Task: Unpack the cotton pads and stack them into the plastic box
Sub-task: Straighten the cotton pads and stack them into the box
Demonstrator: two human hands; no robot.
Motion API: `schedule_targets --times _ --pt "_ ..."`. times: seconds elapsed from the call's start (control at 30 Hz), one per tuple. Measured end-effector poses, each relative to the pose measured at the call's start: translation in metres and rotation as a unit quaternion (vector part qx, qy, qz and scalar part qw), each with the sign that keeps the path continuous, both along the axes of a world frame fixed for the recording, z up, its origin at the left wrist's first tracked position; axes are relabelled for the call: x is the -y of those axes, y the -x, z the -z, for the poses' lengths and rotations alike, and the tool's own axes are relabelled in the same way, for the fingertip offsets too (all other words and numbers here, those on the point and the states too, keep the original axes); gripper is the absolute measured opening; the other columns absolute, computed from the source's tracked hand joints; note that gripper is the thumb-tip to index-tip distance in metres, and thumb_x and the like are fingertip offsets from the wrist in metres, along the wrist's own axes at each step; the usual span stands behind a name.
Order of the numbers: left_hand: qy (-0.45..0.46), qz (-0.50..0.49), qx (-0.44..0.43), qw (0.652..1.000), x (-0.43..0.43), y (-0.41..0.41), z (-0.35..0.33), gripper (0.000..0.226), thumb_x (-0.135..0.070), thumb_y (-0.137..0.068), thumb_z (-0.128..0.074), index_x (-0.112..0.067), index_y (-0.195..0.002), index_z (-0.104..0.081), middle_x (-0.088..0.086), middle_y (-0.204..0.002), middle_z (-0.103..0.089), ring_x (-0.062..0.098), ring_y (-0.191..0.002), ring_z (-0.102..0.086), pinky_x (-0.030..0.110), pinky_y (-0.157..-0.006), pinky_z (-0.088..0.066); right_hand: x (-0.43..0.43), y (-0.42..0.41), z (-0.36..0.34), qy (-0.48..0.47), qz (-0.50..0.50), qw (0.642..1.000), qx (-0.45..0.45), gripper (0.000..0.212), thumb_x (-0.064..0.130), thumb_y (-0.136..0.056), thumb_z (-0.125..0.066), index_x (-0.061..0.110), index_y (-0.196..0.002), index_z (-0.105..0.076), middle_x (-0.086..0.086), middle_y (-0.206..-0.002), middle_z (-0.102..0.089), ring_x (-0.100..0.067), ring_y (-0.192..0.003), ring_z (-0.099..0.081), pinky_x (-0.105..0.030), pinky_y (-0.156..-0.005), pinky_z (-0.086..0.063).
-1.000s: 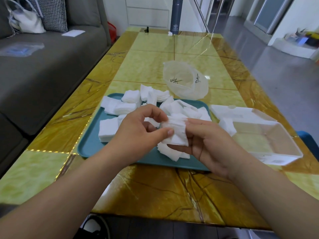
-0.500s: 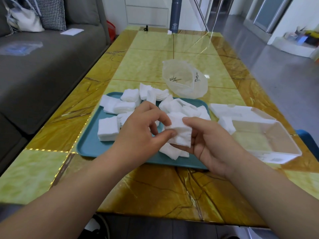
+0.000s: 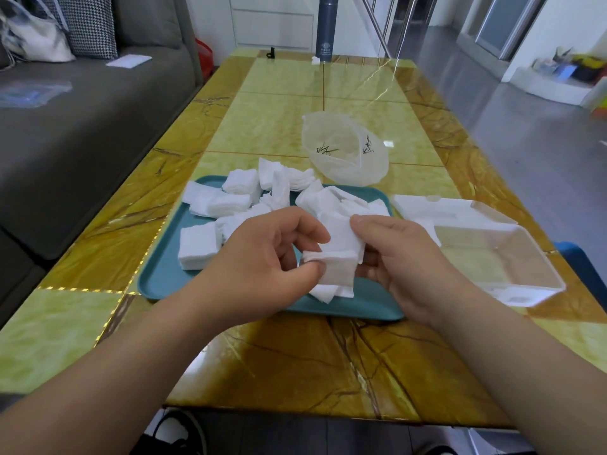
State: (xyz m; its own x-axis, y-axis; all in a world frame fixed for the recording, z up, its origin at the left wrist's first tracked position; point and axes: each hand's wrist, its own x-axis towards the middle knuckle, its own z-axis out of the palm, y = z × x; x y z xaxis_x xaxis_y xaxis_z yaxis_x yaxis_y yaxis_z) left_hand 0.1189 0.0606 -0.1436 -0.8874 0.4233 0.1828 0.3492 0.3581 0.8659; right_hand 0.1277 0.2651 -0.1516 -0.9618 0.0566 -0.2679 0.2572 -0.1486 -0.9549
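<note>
- Step rn: squaring up a small bundle of cotton pads point(image 3: 341, 254) before it goes in the plastic box point(image 3: 492, 257), imo. Unpacking looks done, since the clear bag point(image 3: 345, 152) lies slack beyond the tray point(image 3: 157, 284).
- Bundle is held just above the tray's near-right part, between both hands. A pad or two stick out crooked at the bottom.
- Left hand point(image 3: 262, 257): fingers curled, thumb + forefinger pinching the bundle's left edge.
- Right hand point(image 3: 404, 257): thumb on the top corner, fingers under the back, so it's gripping too.
- Box sits open just right of the tray, lid flipped back. Can't see any pads in it.
- Next move prob needs the edges nudged flush, then a short carry right and laying the bundle flat in the box.
- Loose pads point(image 3: 200, 244) lie scattered on the tray, so lots left to do.
</note>
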Motion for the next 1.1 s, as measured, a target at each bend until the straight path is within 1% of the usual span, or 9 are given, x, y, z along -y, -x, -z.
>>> schedule_targets --times 0.13,0.33,0.53,0.7,0.8,0.87,0.97,1.03,1.1 --pt "0.009 -0.011 0.005 1.0 -0.001 0.004 0.0 0.019 -0.01 -0.087 -0.078 -0.027 -0.089 -0.071 -0.018 -0.068 -0.066 0.017 -0.054 -0.058 0.029 -0.053 -0.047 0.001 -0.001 0.0 -0.004 -0.031 0.999 0.003 0.026 0.019 -0.103 -0.058 0.001 -0.108 -0.077 -0.019 -0.108 -0.078 -0.033 -0.101 -0.075 -0.051 -0.094 -0.06" --pt "-0.002 -0.043 0.022 0.999 -0.001 0.01 0.003 0.017 -0.015 -0.088 -0.078 -0.031 -0.087 -0.072 0.013 -0.069 -0.069 0.034 -0.063 -0.064 0.044 -0.059 -0.053 0.0 -0.001 0.001 0.029 -0.059 0.998 0.011 0.032 0.017 -0.104 -0.053 -0.004 -0.124 -0.067 -0.022 -0.119 -0.074 -0.039 -0.111 -0.072 -0.049 -0.087 -0.062" --pt "-0.021 -0.052 0.044 0.997 -0.001 0.013 0.007 0.013 -0.022 -0.086 -0.081 -0.033 -0.091 -0.075 0.02 -0.081 -0.071 0.041 -0.07 -0.063 0.055 -0.067 -0.059 0.0 -0.001 0.001 0.025 -0.07 0.997 0.0 0.033 0.017 -0.106 -0.048 -0.004 -0.125 -0.067 -0.021 -0.118 -0.075 -0.039 -0.111 -0.072 -0.055 -0.094 -0.059" --pt "-0.034 -0.046 0.086 0.995 -0.001 0.013 0.004 0.014 -0.011 -0.084 -0.083 -0.023 -0.091 -0.079 -0.001 -0.078 -0.075 0.015 -0.058 -0.062 0.033 -0.062 -0.056 0.002 -0.002 0.001 -0.027 -0.082 0.996 -0.011 0.031 0.015 -0.106 -0.048 0.001 -0.118 -0.073 -0.019 -0.115 -0.076 -0.039 -0.11 -0.073 -0.06 -0.1 -0.055" --pt "-0.047 -0.061 0.087 0.993 -0.003 0.014 0.006 0.014 -0.01 -0.083 -0.084 -0.021 -0.09 -0.078 0.003 -0.081 -0.075 0.016 -0.06 -0.06 0.037 -0.061 -0.055 0.001 -0.004 0.0 -0.023 -0.105 0.994 -0.022 0.033 0.027 -0.105 -0.055 0.004 -0.118 -0.075 -0.017 -0.115 -0.077 -0.037 -0.11 -0.073 -0.057 -0.101 -0.055" --pt "-0.05 -0.084 0.075 0.992 -0.004 0.015 0.008 0.013 -0.015 -0.082 -0.086 -0.021 -0.087 -0.075 0.002 -0.08 -0.073 0.015 -0.06 -0.057 0.037 -0.059 -0.053 0.001 -0.006 -0.001 -0.027 -0.137 0.989 -0.052 0.034 0.034 -0.095 -0.069 0.008 -0.115 -0.077 -0.016 -0.114 -0.078 -0.034 -0.111 -0.073 -0.051 -0.098 -0.058" --pt "-0.007 -0.13 0.05 0.99 -0.003 0.016 0.009 0.027 -0.031 -0.075 -0.09 -0.027 -0.093 -0.07 -0.002 -0.076 -0.07 0.005 -0.056 -0.053 0.016 -0.054 -0.043 0.0 -0.007 0.003 -0.08 -0.123 0.984 -0.098 0.025 0.012 -0.09 -0.077 0.009 -0.115 -0.076 -0.01 -0.106 -0.08 -0.024 -0.104 -0.076 -0.038 -0.089 -0.061" --pt "0.008 -0.119 0.091 0.989 -0.001 0.016 0.009 0.04 -0.035 -0.075 -0.09 -0.033 -0.108 -0.067 0.002 -0.076 -0.07 0.003 -0.058 -0.056 0.016 -0.057 -0.044 -0.001 -0.006 0.006 -0.127 -0.105 0.981 -0.101 0.025 0.0 -0.093 -0.071 0.011 -0.115 -0.075 -0.005 -0.103 -0.081 -0.018 -0.102 -0.077 -0.034 -0.089 -0.06" --pt "-0.006 -0.08 0.135 0.988 0.001 0.015 0.009 0.034 -0.032 -0.08 -0.088 -0.032 -0.11 -0.071 0.011 -0.076 -0.069 0.008 -0.061 -0.057 0.025 -0.061 -0.045 -0.001 -0.006 0.006 -0.145 -0.113 0.978 -0.095 0.027 -0.002 -0.096 -0.065 0.014 -0.115 -0.075 -0.004 -0.103 -0.081 -0.018 -0.102 -0.076 -0.036 -0.092 -0.06"
